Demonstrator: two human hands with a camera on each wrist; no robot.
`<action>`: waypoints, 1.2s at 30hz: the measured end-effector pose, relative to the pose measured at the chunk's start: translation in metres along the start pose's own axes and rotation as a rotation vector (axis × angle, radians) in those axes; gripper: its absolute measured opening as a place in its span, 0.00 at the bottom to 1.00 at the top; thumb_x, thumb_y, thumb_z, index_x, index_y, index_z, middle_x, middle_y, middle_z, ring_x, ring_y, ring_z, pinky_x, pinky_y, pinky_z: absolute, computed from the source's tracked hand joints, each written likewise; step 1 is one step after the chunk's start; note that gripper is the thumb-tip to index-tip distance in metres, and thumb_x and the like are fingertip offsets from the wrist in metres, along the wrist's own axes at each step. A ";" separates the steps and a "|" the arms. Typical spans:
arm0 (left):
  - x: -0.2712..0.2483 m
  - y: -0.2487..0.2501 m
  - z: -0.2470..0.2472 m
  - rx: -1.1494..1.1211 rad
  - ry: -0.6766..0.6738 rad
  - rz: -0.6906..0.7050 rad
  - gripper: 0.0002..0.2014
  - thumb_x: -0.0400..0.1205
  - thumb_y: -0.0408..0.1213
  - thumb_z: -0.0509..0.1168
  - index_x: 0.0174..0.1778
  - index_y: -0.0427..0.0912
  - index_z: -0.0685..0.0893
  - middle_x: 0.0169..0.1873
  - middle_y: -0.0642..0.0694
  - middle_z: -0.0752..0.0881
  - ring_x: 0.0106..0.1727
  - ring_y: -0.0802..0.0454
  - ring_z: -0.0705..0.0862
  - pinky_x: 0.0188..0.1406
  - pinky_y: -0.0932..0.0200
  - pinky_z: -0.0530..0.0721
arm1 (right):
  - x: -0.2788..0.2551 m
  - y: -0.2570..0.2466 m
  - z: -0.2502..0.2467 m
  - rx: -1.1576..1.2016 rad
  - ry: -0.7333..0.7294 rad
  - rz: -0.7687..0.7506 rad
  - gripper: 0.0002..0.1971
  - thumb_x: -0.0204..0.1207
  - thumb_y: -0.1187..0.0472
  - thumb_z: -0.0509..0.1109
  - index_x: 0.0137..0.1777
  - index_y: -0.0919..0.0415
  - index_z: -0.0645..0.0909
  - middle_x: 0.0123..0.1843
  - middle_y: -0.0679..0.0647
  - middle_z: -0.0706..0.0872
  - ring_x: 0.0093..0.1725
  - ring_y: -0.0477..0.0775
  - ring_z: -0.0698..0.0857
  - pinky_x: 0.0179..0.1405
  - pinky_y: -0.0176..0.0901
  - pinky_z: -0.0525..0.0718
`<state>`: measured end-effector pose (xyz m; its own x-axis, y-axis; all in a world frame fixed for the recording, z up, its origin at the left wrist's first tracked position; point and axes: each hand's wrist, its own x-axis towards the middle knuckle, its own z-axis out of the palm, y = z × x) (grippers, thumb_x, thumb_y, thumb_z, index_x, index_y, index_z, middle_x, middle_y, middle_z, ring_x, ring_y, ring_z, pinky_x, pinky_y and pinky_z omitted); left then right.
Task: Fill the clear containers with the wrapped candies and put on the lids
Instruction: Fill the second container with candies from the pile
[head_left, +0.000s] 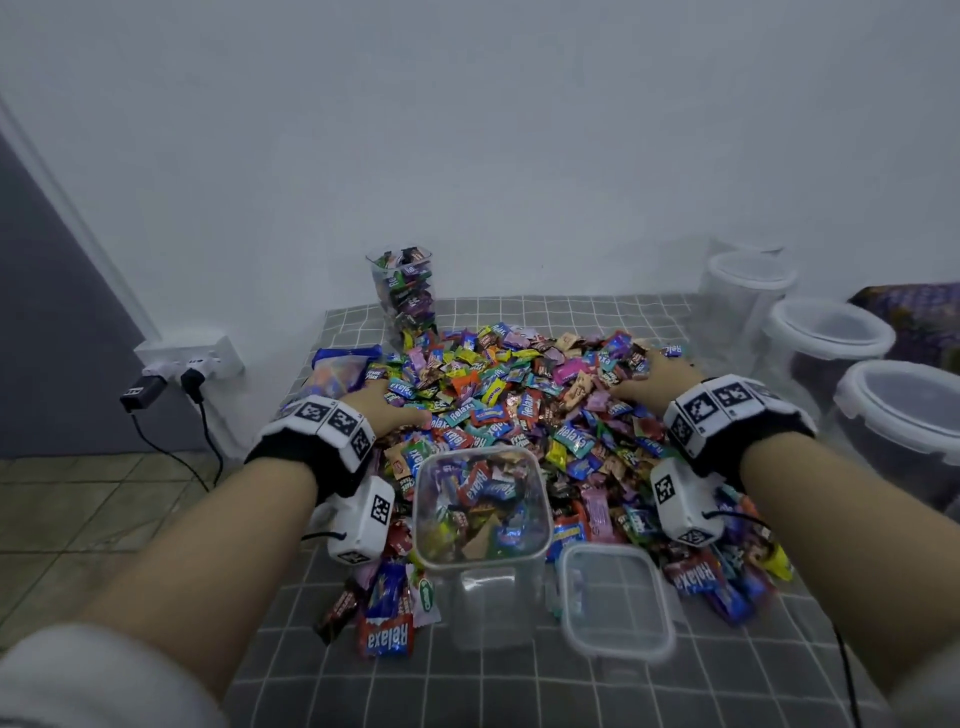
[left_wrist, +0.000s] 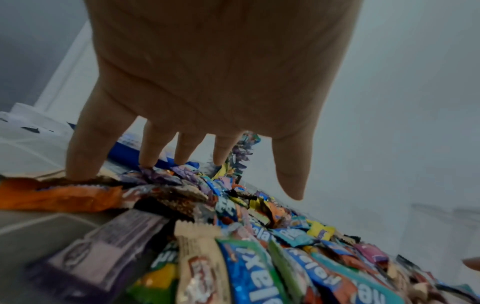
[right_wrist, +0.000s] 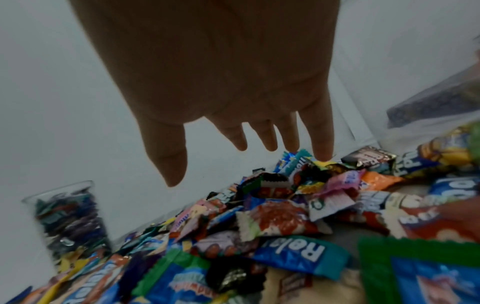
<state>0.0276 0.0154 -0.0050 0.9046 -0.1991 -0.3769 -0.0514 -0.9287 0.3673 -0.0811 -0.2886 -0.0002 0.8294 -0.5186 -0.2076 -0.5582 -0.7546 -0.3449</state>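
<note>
resting on candy pile (head_left: 519, 395), l hand (head_left: 387, 410) & r hand (head_left: 657, 382) fingers straight, grasping nothing, open container (head_left: 485, 558) nearby

- Two tall clear plastic containers holding candies: one at the centre bottom of the head view (head_left: 482, 512), one at the upper centre by the wall (head_left: 402, 293).
- One loose clear square lid (head_left: 615, 603), lower right of centre.
- Three round lidded clear tubs plainly seen at the right edge (head_left: 826, 332).
- Two bare hands: left hand (head_left: 382, 410), right hand (head_left: 657, 382).
- Wrapped candies in a multicoloured heap (head_left: 519, 395): too many to count.
- One blue-and-white plastic bag (head_left: 340, 366), left of the heap.
</note>
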 end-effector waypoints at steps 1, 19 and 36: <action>0.004 0.002 0.002 0.005 -0.010 0.004 0.48 0.75 0.61 0.67 0.84 0.43 0.50 0.82 0.41 0.59 0.80 0.40 0.63 0.77 0.52 0.64 | 0.002 0.000 0.000 0.005 -0.039 0.008 0.43 0.73 0.39 0.68 0.82 0.59 0.56 0.75 0.65 0.72 0.69 0.66 0.76 0.65 0.54 0.77; -0.002 0.036 0.019 0.369 0.007 0.234 0.26 0.78 0.45 0.72 0.72 0.45 0.78 0.68 0.45 0.81 0.67 0.46 0.79 0.62 0.55 0.78 | -0.014 -0.043 0.013 -0.466 -0.286 -0.288 0.31 0.73 0.52 0.74 0.76 0.59 0.71 0.72 0.57 0.77 0.69 0.58 0.77 0.63 0.47 0.78; -0.042 0.033 -0.001 -0.090 0.314 0.373 0.05 0.81 0.37 0.68 0.44 0.42 0.89 0.44 0.49 0.87 0.40 0.53 0.83 0.46 0.55 0.84 | -0.043 -0.041 -0.012 -0.109 -0.053 -0.372 0.12 0.77 0.60 0.69 0.57 0.66 0.84 0.53 0.62 0.86 0.53 0.60 0.83 0.49 0.45 0.79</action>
<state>-0.0120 -0.0069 0.0241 0.9160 -0.3961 0.0633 -0.3717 -0.7788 0.5053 -0.0941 -0.2405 0.0334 0.9740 -0.1821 -0.1346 -0.2157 -0.9271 -0.3066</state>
